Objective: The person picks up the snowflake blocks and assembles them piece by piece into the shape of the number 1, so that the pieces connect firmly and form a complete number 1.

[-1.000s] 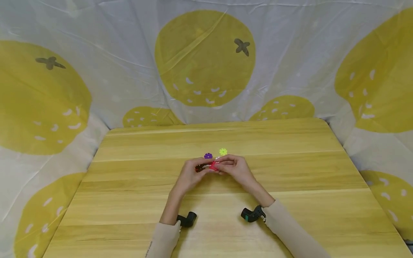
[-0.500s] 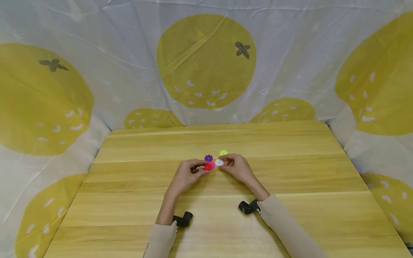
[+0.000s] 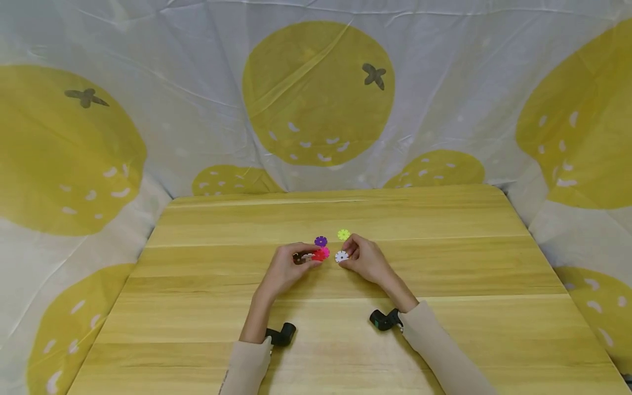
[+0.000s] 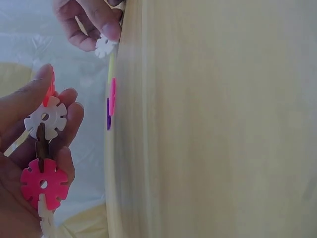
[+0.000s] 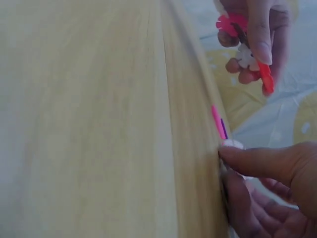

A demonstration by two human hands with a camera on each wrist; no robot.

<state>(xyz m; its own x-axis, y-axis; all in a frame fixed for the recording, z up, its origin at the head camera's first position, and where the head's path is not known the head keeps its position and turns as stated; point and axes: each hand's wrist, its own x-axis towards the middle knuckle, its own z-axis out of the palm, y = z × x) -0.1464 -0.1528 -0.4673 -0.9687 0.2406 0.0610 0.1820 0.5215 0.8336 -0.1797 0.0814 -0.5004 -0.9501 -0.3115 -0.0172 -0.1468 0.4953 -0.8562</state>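
Observation:
My left hand (image 3: 282, 269) holds a chain of interlocking notched plastic discs between thumb and fingers. In the left wrist view the chain runs from a red disc (image 4: 51, 90) under the thumb through a white disc (image 4: 55, 119), a brown disc (image 4: 41, 148) and a pink disc (image 4: 30, 186) to another white disc (image 4: 47, 220). Thumb and fingers of my right hand (image 3: 369, 262) pinch a single white disc (image 3: 341, 256), apart from the chain. Beyond the hands, a purple disc (image 3: 321, 241) and a yellow-green disc (image 3: 343, 234) lie on the table, with a pink disc (image 3: 325, 252) partly hidden behind the red one.
The wooden table (image 3: 197, 307) extends around both hands. A white cloth (image 3: 434, 82) printed with yellow fruit hangs behind it and at its sides. Black wrist devices, one at the left (image 3: 283, 334) and one at the right (image 3: 384, 320), stick out from the sleeves.
The right hand has come away from the red end of the chain, picked up the white disc and drawn it slightly toward the body. The left hand keeps its hold on the chain.

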